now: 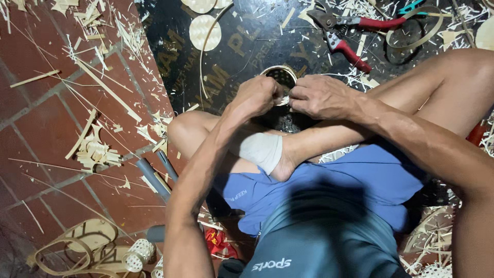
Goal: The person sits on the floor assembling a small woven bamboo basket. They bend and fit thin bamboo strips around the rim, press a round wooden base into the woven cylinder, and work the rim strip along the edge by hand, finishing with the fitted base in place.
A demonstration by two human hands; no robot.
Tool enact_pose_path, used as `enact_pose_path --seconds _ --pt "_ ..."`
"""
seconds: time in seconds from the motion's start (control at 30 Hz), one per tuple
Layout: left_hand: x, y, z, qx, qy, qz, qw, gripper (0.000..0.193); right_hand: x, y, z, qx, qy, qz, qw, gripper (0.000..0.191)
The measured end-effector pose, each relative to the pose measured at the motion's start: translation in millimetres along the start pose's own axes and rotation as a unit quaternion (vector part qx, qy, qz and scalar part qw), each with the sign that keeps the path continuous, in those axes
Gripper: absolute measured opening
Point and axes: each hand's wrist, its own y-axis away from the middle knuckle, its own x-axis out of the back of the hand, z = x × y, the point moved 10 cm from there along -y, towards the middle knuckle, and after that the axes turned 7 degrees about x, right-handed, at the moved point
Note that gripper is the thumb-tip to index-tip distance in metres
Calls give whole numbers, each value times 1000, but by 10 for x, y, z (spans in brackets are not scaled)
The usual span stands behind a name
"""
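Between both sets of fingers sits a small round woven bamboo basket (280, 78), pinched at its rim: left hand (256, 96) clenched around one side, right hand (321, 96) gripping the other, apparently steadying it. Beyond the fingertips lie red-handled pruning shears (346, 32).

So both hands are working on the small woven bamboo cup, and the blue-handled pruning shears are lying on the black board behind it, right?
Not quite: the head view shows the pruning shears have red handles, not blue. The rest holds: left hand and right hand both work on the small woven bamboo cup, and the shears lie on the black board behind it.
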Motion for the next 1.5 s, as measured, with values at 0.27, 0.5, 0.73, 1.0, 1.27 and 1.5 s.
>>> enact_pose_path --seconds 0.27,0.5,0.73,1.0,1.27,1.5 --pt "70 322 108 -116 -40 38 992 6 -34 -44 -37 -3 -1 -3 1000 19" --pt "138 730 203 -241 -128 172 947 18 -72 -109 -46 -25 6 2 1000 20" --pt "119 834 80 -263 -115 201 937 14 -186 -166 -37 -73 -4 4 997 18" --pt "108 906 39 -279 -120 197 932 6 -348 -323 -134 -176 97 -12 980 10" --pt "253 999 -90 -285 -36 217 933 5 -503 -405 18 -277 53 -37 959 9" --pt "286 988 -166 -305 -21 227 925 13 -763 -639 251 -278 82 -169 942 12"
